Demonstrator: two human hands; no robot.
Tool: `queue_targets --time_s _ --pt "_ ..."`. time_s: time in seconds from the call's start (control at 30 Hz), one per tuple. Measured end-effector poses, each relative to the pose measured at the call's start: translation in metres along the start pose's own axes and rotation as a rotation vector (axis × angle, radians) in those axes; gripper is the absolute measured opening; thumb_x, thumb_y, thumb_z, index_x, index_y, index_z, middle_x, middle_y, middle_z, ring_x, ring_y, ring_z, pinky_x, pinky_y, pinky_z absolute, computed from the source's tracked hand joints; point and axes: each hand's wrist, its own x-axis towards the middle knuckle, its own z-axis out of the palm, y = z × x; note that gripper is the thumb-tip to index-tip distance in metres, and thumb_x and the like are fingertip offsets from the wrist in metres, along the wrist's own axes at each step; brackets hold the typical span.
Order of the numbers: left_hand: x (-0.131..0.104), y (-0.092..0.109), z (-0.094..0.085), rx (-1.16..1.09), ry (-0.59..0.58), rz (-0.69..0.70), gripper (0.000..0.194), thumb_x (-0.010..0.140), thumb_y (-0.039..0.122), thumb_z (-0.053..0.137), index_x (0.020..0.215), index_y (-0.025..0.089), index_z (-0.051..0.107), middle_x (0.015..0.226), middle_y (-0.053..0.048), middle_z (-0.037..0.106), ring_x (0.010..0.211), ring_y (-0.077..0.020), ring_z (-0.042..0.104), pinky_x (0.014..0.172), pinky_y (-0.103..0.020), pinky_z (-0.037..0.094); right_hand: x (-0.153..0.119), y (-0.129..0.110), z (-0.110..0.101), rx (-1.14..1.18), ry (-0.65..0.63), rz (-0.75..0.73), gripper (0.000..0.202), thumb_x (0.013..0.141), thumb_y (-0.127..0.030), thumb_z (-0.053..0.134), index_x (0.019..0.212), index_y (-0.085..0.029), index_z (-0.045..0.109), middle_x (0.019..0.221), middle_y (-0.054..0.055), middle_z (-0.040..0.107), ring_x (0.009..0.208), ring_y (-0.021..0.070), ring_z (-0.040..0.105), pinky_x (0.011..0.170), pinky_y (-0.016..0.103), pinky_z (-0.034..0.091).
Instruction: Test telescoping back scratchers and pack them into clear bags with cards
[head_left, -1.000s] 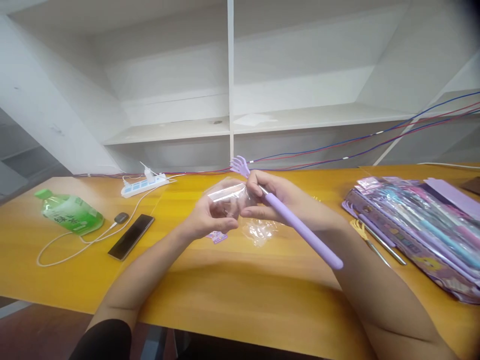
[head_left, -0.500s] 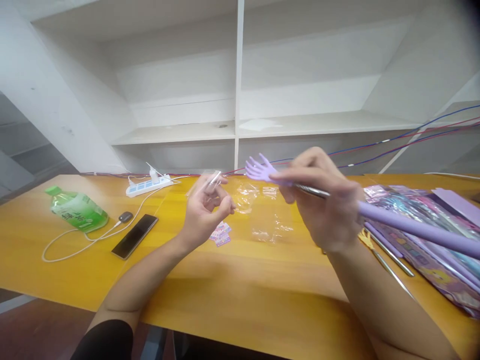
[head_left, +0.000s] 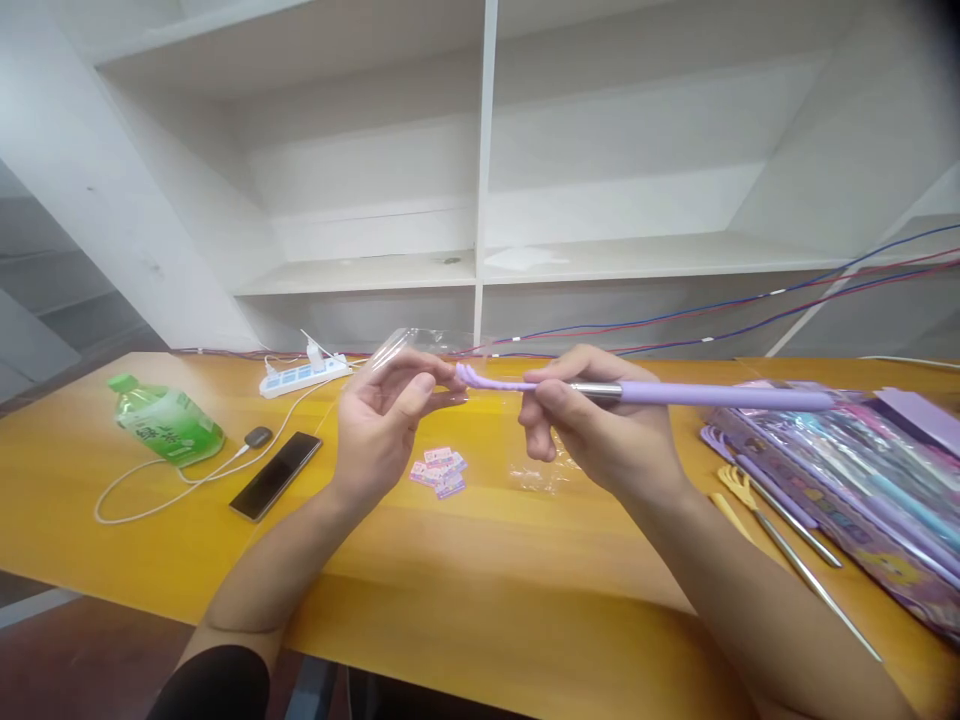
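My right hand (head_left: 615, 430) pinches a purple back scratcher (head_left: 690, 394) by its neck, behind the claw. It lies level in the air, claw to the left and grip to the right. My left hand (head_left: 371, 425) is closed on a clear plastic bag (head_left: 424, 342), whose film spreads above the fingers. The claw's tips meet the left fingertips at the bag; I cannot tell whether they are inside it. Below, small pink and purple printed cards (head_left: 441, 470) lie on the table. Another clear bag (head_left: 547, 475) lies flat beneath my right hand.
At right, a box of wrapped back scratchers (head_left: 862, 490) stands beside loose yellow scratcher parts (head_left: 739, 485). A phone (head_left: 276, 476), a green bottle (head_left: 169, 425), a white cable and a power strip (head_left: 304, 375) occupy the left. Shelving (head_left: 360, 275) rises behind the table.
The back scratcher has swung level and its claw has come left to my left hand. The bag film in my left hand is now spread wider.
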Motion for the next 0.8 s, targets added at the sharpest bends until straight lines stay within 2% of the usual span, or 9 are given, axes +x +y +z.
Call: queue_targets --time_s 0.13,0.23,0.3,0.43,0.53,0.8 --pt "0.000 -0.004 0.002 -0.070 0.012 -0.051 0.015 0.096 0.030 0.084 0.107 0.022 0.081 0.107 -0.005 0.083 0.099 -0.0187 0.081 0.093 -0.038 0.074 0.005 0.002 -0.001 0.081 0.034 0.067 0.033 0.094 -0.043 0.086 0.082 -0.021 0.065 0.068 -0.001 0.075 0.040 0.0108 0.061 0.036 0.020 0.045" --pt "0.000 -0.008 0.004 -0.114 0.020 -0.080 0.016 0.094 0.029 0.086 0.109 0.023 0.084 0.108 -0.005 0.084 0.102 -0.0193 0.082 0.095 -0.037 0.074 0.008 0.006 -0.001 0.116 0.039 0.095 0.042 0.093 -0.049 0.086 0.076 -0.020 0.061 0.064 -0.002 0.072 0.034 0.0087 0.054 0.032 0.019 0.039" --pt "0.000 -0.010 0.004 -0.122 0.023 -0.112 0.017 0.091 0.030 0.089 0.106 0.023 0.085 0.108 -0.005 0.085 0.101 -0.0199 0.083 0.094 -0.037 0.074 0.010 0.011 0.000 0.111 0.077 0.091 0.045 0.090 -0.052 0.089 0.074 -0.020 0.060 0.062 -0.002 0.071 0.034 0.0083 0.053 0.032 0.019 0.040" --pt "0.000 -0.009 0.005 -0.187 0.001 -0.176 0.024 0.092 0.039 0.089 0.108 0.022 0.084 0.111 -0.007 0.086 0.106 -0.0237 0.084 0.096 -0.040 0.073 0.013 0.019 0.000 0.105 0.156 0.046 0.042 0.085 -0.050 0.094 0.076 -0.020 0.065 0.063 -0.003 0.071 0.040 0.0082 0.058 0.039 0.018 0.047" --pt "0.001 -0.007 0.004 -0.258 -0.021 -0.196 0.028 0.096 0.045 0.085 0.110 0.021 0.084 0.109 -0.008 0.087 0.108 -0.0249 0.085 0.097 -0.039 0.073 0.014 0.022 -0.001 0.130 0.124 0.012 0.037 0.086 -0.047 0.094 0.079 -0.020 0.068 0.066 -0.003 0.073 0.043 0.0075 0.060 0.042 0.018 0.049" --pt "-0.003 -0.002 0.006 -0.335 -0.030 -0.289 0.024 0.097 0.039 0.086 0.109 0.018 0.083 0.107 -0.007 0.088 0.104 -0.0246 0.086 0.095 -0.035 0.072 0.018 0.023 -0.002 0.164 0.107 -0.039 0.037 0.086 -0.046 0.094 0.075 -0.020 0.069 0.068 -0.003 0.074 0.045 0.0057 0.061 0.043 0.015 0.049"
